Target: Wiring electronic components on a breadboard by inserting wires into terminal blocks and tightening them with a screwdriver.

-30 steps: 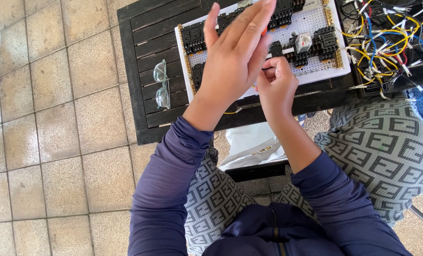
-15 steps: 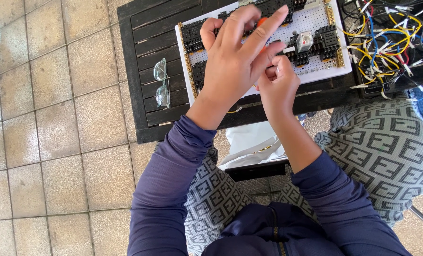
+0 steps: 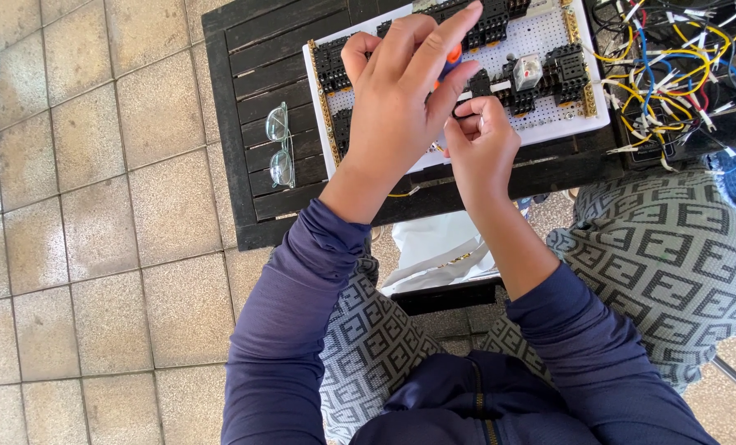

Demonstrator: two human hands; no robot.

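A white perforated board (image 3: 549,37) carrying black terminal blocks (image 3: 566,66) lies on a dark slatted table (image 3: 253,99). My left hand (image 3: 397,99) hovers over the board's middle. Its fingers are closed around a small orange and blue tool (image 3: 453,56), most of which is hidden. My right hand (image 3: 482,148) sits just to its right at the board's near edge, with curled fingertips pressed together beside a black block (image 3: 477,82). What they pinch is hidden. A thin yellow wire end (image 3: 399,194) shows below my left wrist.
Clear safety glasses (image 3: 280,144) lie on the table to the left of the board. A tangle of yellow, blue, red and white wires (image 3: 673,66) fills the table's right end. White paper (image 3: 434,247) rests in my lap. Tiled floor (image 3: 96,206) lies to the left.
My left hand's outstretched fingers have curled in around the orange tool and dropped closer to the board. My right hand has stayed at the same black block.
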